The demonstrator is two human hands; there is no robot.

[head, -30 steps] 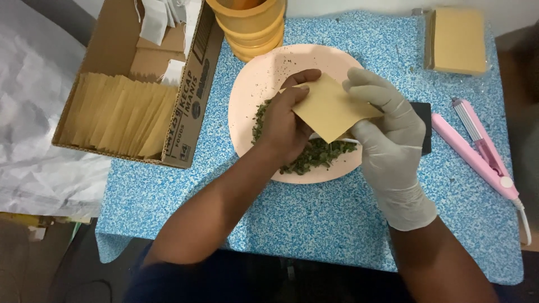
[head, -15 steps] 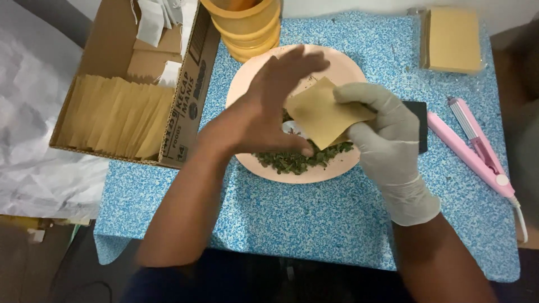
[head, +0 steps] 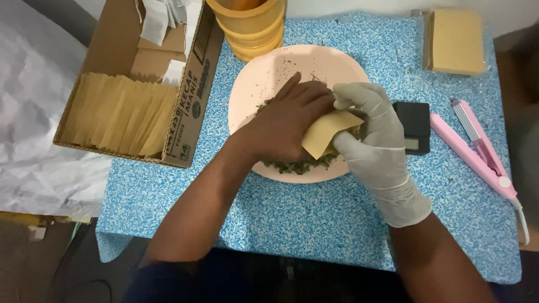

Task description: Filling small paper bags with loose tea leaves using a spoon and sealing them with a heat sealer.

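A pale pink plate point(head: 281, 67) sits mid-table with a heap of dried green leaves point(head: 297, 166) along its near side. My right hand point(head: 373, 132), in a white glove, holds a small tan paper pouch point(head: 325, 132) low over the leaves. My bare left hand point(head: 289, 120) lies cupped on the leaves right against the pouch, fingers closed toward its mouth; whether leaves are pinched in them is hidden.
A cardboard box point(head: 185, 112) of several tan pouches stands at left. Stacked yellow tubs point(head: 252, 22) are behind the plate. A stack of tan pouches point(head: 453, 40), a small black scale point(head: 414, 126) and a pink heat sealer point(head: 477, 148) lie at right on the blue speckled table.
My left hand rose off the leaves with fingers spread, then came back down onto them. My right hand has lowered the pouch toward the plate.
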